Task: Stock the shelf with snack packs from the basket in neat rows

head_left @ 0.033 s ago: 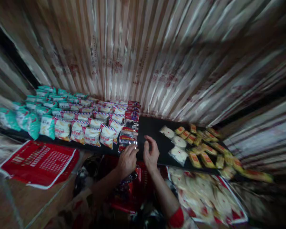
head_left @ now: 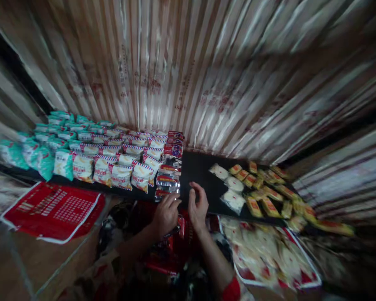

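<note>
My left hand point(head_left: 165, 214) is at the front edge of a black shelf point(head_left: 198, 167), fingers curled against the lower edge of a silver and red snack packet point(head_left: 167, 182). That packet is the front one of a short column of red packets point(head_left: 174, 144). My right hand point(head_left: 197, 207) is just right of it, fingers apart and slightly bent over the bare shelf, holding nothing. Below my hands lies a bag of red packets point(head_left: 172, 251).
Rows of white, red-striped packets point(head_left: 122, 165) and teal packets point(head_left: 44, 144) fill the shelf's left. White buns point(head_left: 233, 200) and yellow packets point(head_left: 269, 196) lie on its right. A red printed sheet point(head_left: 54, 209) is lower left, a bag of pale packets point(head_left: 266, 255) lower right, and corrugated wall behind.
The view has shifted a little, so everything sits slightly higher and further left. Both hands stay at the shelf edge by the silver and red packet.
</note>
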{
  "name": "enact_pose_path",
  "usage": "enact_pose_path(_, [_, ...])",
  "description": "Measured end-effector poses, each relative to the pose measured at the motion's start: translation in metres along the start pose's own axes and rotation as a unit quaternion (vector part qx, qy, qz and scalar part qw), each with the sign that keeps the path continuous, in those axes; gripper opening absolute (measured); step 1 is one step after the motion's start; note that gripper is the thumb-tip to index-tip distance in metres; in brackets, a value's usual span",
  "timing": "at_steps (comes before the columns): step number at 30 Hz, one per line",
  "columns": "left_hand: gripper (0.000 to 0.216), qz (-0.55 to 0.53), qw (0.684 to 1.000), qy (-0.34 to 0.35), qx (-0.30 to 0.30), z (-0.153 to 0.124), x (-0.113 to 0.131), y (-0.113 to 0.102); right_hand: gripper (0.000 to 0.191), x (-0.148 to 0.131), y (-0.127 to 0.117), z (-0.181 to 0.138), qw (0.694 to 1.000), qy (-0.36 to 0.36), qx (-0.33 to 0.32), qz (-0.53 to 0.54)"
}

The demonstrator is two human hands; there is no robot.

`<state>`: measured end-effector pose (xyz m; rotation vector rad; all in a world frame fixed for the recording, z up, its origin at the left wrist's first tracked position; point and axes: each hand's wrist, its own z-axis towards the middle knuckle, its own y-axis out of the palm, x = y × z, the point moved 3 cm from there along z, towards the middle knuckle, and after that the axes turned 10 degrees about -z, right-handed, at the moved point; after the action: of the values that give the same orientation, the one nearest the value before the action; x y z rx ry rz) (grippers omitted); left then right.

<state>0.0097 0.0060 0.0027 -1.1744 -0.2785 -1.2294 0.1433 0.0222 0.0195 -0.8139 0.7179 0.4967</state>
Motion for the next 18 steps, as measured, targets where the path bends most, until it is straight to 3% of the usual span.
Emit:
enact_pose_path(2, [0.038, -0.008, 0.998, -0.058, -0.037, -0.039, 0.0, 0.012, 0.029, 0.019, -0.009, -0.042, 0.998, 0.044, -0.031, -0.019])
enact_pose_path(4, [0.038, 0.005, 0.983, -0.167, -0.07, -0.074, -0.006, 0.02, 0.031, 0.036, -0.011, -0.08, 0.992, 0.092, -0.076, -0.038])
enact_pose_path(7, [0.043, 0.013, 0.938, -0.332, -0.095, -0.113, -0.019, 0.022, 0.028, 0.054, -0.003, -0.128, 0.969, 0.112, -0.211, -0.062])
enact_pose_path(9, [0.046, -0.001, 0.91, -0.402, -0.099, -0.127, -0.028, 0.019, 0.028, 0.061, 0.007, -0.152, 0.948, 0.122, -0.284, -0.073])
enact_pose_path(13, [0.043, -0.025, 0.88, -0.468, -0.077, -0.133, -0.041, 0.012, 0.032, 0.062, 0.031, -0.174, 0.917, 0.129, -0.368, -0.08])
enact_pose_path(18, [0.042, -0.038, 0.873, -0.483, -0.057, -0.13, -0.05, 0.01, 0.037, 0.056, 0.078, -0.17, 0.884, 0.113, -0.45, -0.06])
